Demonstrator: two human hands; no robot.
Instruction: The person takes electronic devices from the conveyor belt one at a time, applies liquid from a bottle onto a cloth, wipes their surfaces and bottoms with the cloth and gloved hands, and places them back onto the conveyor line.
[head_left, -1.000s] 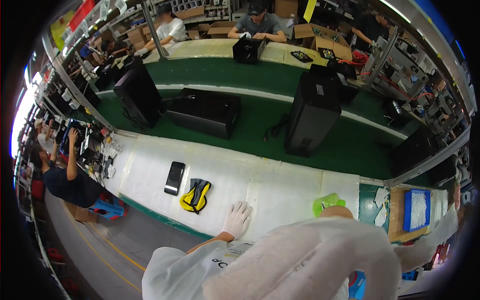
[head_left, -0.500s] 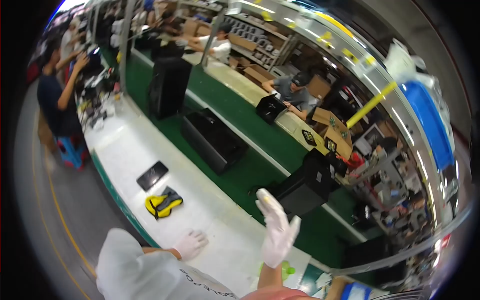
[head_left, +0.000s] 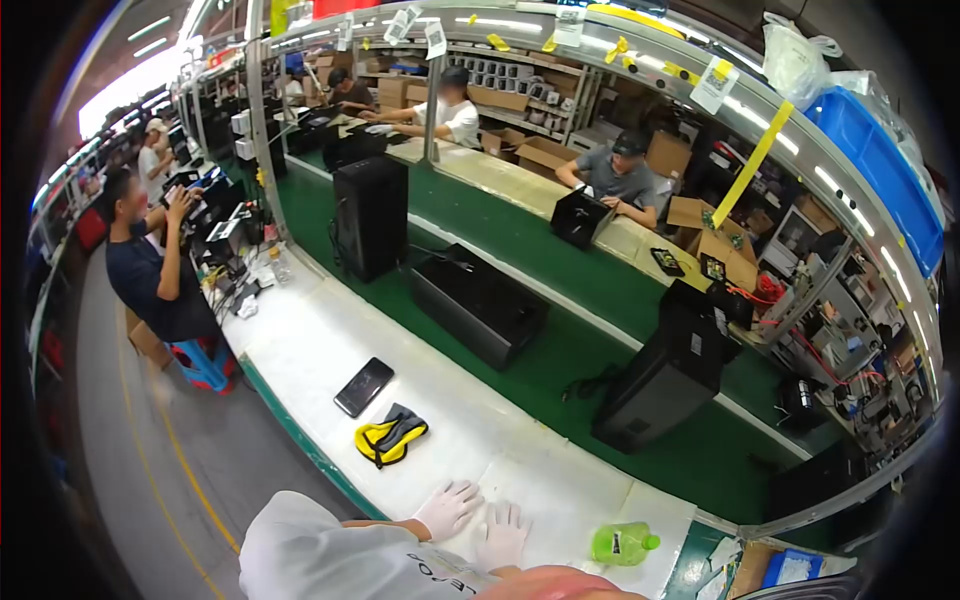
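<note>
My left hand (head_left: 449,509), in a white glove, lies flat on the white bench top (head_left: 560,462) with its fingers spread. Beside it on the right, my right hand (head_left: 503,536) rests palm down, also gloved, fingers apart. Neither holds anything. Up and to the left of my left hand sits a yellow and grey cloth item (head_left: 391,437), with a black phone (head_left: 364,387) beyond it. A green bottle (head_left: 625,543) lies to the right of my right hand.
Black box-shaped units (head_left: 478,305) stand and lie on the green conveyor (head_left: 560,385) past the bench. A person (head_left: 160,265) sits at the left end. Another person (head_left: 617,178) works across the line. At lower right is a blue tray (head_left: 793,567).
My right hand has come down from the air onto the bench beside my left hand. The view has turned and shifted, bringing more of the left side into sight.
</note>
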